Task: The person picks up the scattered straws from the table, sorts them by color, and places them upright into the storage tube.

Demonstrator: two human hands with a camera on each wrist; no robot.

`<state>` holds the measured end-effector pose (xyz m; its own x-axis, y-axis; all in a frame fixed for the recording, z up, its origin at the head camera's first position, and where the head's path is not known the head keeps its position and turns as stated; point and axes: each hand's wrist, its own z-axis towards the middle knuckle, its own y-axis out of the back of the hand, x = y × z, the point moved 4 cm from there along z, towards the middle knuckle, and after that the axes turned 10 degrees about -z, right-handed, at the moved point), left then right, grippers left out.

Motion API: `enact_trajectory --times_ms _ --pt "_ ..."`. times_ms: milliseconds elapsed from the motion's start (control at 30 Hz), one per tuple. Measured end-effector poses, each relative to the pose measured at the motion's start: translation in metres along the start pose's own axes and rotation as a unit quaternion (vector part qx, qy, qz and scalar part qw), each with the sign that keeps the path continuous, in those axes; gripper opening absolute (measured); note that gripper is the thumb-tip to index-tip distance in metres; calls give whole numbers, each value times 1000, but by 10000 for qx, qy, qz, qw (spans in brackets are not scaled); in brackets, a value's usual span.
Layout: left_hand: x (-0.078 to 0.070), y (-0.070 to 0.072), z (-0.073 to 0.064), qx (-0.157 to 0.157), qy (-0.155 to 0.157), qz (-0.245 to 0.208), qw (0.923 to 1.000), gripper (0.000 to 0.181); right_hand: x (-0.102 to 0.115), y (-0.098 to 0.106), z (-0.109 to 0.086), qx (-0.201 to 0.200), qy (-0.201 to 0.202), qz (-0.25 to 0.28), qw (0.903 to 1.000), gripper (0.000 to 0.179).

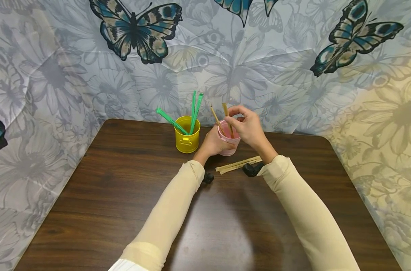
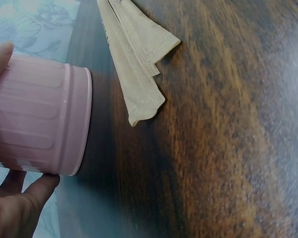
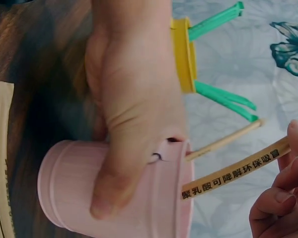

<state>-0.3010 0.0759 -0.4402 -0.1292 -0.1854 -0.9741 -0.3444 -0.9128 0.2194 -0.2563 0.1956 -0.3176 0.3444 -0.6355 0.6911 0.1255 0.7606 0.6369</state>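
My left hand [image 1: 213,141] grips a small pink bucket [image 1: 228,149] round its side, thumb and fingers on opposite sides in the left wrist view. Between the thumb and fingers of my right hand [image 1: 245,126] is a paper-wrapped straw [image 3: 233,171] with printed characters, its lower end inside the bucket's mouth. Another tan wrapped straw [image 3: 223,141] leans in the same bucket. On the table just in front lie more tan wrapped straws [image 1: 237,165], side by side; their crimped ends [image 2: 144,99] show in the left wrist view.
Left of the pink bucket stands a yellow bucket [image 1: 186,142] holding several green wrapped straws [image 1: 196,113]. Both buckets are near the back edge of the dark wooden table [image 1: 124,180]. A butterfly-patterned cloth [image 1: 225,56] hangs behind. Black wrist-camera mounts [image 1: 251,170] sit under the wrists.
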Motion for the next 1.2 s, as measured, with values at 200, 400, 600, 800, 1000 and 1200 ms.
enact_trajectory --times_ms 200,400,600,800,1000,1200 --pt "1 -1 0 29 -45 -11 10000 99 -10 -10 -2 147 -188 -121 9996 21" --pt "1 -2 1 102 -266 -136 9995 86 -10 -13 -7 316 -330 -8 9990 25" --pt "-1 -1 1 125 -313 -4 9994 88 -13 -7 -15 313 -272 -173 9990 29" --pt "-2 0 0 16 -283 79 9996 89 -21 -1 -38 379 -90 -545 9978 28" --pt "-2 0 -2 -71 -231 -50 9997 95 -40 -2 -63 520 -71 -862 9949 20" --pt "0 -3 -1 -46 -310 -125 9994 89 -62 -9 -84 849 -339 -1008 9907 21"
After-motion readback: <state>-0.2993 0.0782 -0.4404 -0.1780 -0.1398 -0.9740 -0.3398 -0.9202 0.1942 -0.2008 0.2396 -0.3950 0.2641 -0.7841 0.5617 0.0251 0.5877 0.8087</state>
